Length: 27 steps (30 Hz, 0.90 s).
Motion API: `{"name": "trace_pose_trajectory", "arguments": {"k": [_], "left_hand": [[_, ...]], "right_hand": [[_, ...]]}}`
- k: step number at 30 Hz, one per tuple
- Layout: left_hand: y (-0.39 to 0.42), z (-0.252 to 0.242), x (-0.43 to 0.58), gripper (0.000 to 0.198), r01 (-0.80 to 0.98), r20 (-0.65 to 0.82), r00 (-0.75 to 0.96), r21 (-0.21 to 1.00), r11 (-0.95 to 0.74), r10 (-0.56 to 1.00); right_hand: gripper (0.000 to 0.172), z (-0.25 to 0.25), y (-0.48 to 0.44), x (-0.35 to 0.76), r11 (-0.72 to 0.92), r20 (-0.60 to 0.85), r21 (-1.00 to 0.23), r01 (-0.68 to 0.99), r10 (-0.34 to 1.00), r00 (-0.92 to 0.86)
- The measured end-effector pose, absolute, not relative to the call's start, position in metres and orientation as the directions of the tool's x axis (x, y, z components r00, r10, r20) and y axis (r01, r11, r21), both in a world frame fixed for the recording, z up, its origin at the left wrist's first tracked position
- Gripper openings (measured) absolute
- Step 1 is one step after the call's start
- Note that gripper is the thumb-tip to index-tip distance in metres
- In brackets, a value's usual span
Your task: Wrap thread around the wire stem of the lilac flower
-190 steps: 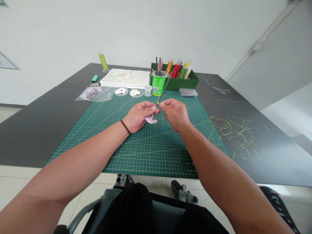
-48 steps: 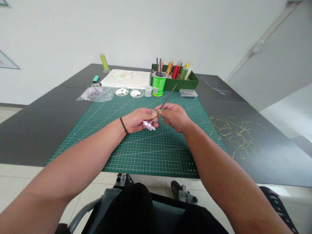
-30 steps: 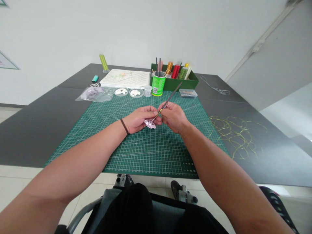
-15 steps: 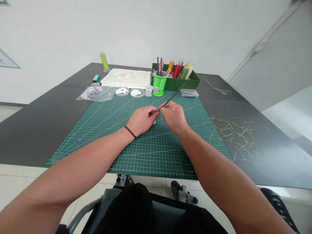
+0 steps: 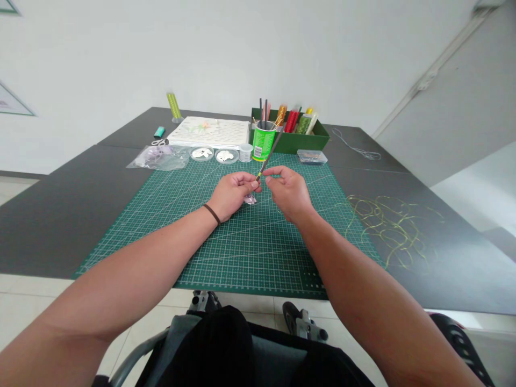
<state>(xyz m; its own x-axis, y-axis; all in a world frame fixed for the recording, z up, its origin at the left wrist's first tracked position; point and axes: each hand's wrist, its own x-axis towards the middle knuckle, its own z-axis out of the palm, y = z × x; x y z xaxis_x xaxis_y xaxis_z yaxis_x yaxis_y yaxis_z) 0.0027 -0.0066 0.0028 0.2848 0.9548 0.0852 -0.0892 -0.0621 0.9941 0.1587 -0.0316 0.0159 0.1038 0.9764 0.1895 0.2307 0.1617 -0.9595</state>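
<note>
in the head view, the left hand (image 5: 231,194) is closed, pinching a slim dark rod (image 5: 273,148) near its lower end between thumb and fingers. the rod is tilted, rising from that pinch away from the person and to the right, so its upper part passes in front of the green can (image 5: 261,141). a yellow band (image 5: 259,174) circles it just above the thumb. a lilac flower-like piece (image 5: 250,199) shows just below the left fingertips, partly covered by them.

the right hand (image 5: 291,194) is loosely curled just right of the rod, thumb and forefinger slightly parted, the forefinger tip close to the band; whether it touches the rod or grips a fine strand, i cannot tell. the rod's lower part thus lies between the two hands, above the green cutting mat (image 5: 242,252) on the dark worktop (image 5: 48,215).

farther back, the can stands in front of a dark green box (image 5: 302,142). well to the right lie tangled yellow-green strands (image 5: 379,220).
</note>
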Motion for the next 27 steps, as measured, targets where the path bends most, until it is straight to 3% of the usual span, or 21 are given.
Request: {"name": "trace_pose_trajectory", "arguments": {"k": [8,13,27], "left_hand": [[-0.0055,0.0026,0.0022,0.008,-0.024,0.147,0.213,0.989,-0.145,0.966],[-0.0047,0.0013,0.0025,0.023,-0.016,0.192,0.207,0.981,-0.193,0.959],[-0.0042,0.0009,0.004,0.017,-0.107,0.116,0.206,0.99,-0.095,0.972]], "right_hand": [[0.006,0.0217,-0.0357,0.1573,0.194,0.229,-0.936,0.294,0.969,0.089],[0.008,0.0239,-0.0384,0.1559,0.194,0.229,-0.927,0.32,0.97,0.076],[0.007,0.0203,-0.0365,0.157,0.191,0.231,-0.929,0.318,0.968,0.095]]}}
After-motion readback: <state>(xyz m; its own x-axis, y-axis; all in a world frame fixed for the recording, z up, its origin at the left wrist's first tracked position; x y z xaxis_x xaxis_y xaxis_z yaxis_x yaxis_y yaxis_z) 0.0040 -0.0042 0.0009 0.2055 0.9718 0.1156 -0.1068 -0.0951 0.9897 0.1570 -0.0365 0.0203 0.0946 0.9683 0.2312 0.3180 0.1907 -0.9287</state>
